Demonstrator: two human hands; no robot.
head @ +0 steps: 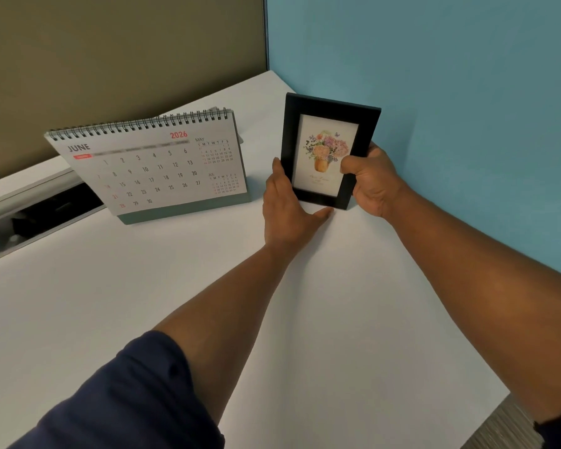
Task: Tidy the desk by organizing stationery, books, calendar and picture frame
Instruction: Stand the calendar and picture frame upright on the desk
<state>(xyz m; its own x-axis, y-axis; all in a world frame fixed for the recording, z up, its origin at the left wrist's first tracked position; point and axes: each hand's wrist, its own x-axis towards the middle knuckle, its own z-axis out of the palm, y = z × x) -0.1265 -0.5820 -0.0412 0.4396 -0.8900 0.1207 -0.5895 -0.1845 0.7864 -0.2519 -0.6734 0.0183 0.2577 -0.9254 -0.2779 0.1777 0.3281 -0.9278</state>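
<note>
- Gripping the right edge of the picture frame (330, 150), the right hand (371, 179) has its thumb across the front border and its fingers wrapped out of sight behind; it holds the frame firmly.
- Pressing flat against the frame's left edge, the left hand (287, 205) is open and fairly wide, fingers straight and together, thumb stretched along the desk beneath the bottom edge; it steadies rather than clasps.
- One frame only: rectangular, upright, tilted slightly back, its bottom edge on the desk (143, 303); a broad matte black border with square corners; inside, a pale card showing a soft watercolour bouquet in an orange pot, with faint script below too small to read.
- The frame stands near the back right corner of the desk, close to the blue wall panel (450, 108), just right of the calendar (156, 166).
- One desk calendar, a tent-shaped stand; smooth white pages on a grey-green card base; black wire spiral binding along the top; the page reads JUNE 2026, with two small months printed at its right.
- The desk surface is plain, smooth and white; two bare forearms cross it, the left ending in a dark navy sleeve (120, 400).
- Two wall panels meet at the corner: one blue, one olive-brown panel (120, 59), both matte.
- At far left, a grey rectangular tray-like object (39, 215) with a dark interior; its contents cannot be made out.
</note>
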